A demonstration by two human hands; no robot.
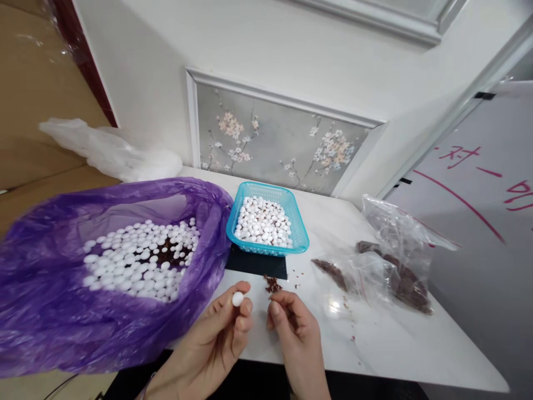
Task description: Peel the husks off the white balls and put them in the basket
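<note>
My left hand (pixel 220 328) pinches a small white ball (pixel 237 299) between thumb and fingertips, held above the white table. Just to its right, my right hand (pixel 296 336) has thumb and forefinger pressed together beside a small pile of dark brown flakes (pixel 272 284). What lies in that pinch, if anything, is too small to make out. Behind the hands stands a turquoise plastic basket (pixel 300 236) full of white balls with brown specks among them. On the left, an open purple plastic bag (pixel 104 319) holds many more white balls and some dark brown bits.
Clear zip bags (pixel 410 280) with brown material lie at the right. A flat black item (pixel 254 263) sits under the basket's front edge. Crumpled translucent plastic (pixel 125 155) rests at the back left, near cardboard (pixel 37 94). A whiteboard (pixel 478 233) stands at the right.
</note>
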